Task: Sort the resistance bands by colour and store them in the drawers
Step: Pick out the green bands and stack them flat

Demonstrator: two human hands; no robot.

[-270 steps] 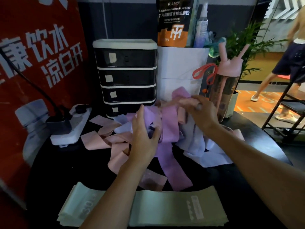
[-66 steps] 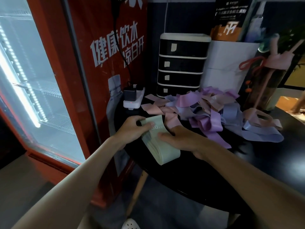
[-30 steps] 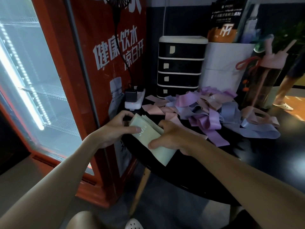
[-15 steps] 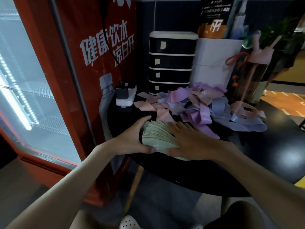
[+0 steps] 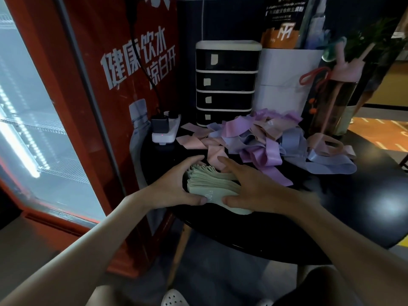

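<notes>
The colour sorting is partly done: the green bands point(image 5: 209, 182) lie squared into one folded stack at the near edge of the desk point(image 5: 353, 206). The left hand point(image 5: 176, 188) cups the stack's end, fingers and thumb curled round it, while the right hand point(image 5: 254, 191) lies flat on top with fingers fairly straight. Next, I judge, comes lifting the stack to the drawer unit point(image 5: 227, 85), all of whose drawers are closed, so one hand must free itself to pull a drawer open. The mixed pile point(image 5: 265, 138) of pink, purple and blue bands waits unsorted.
</notes>
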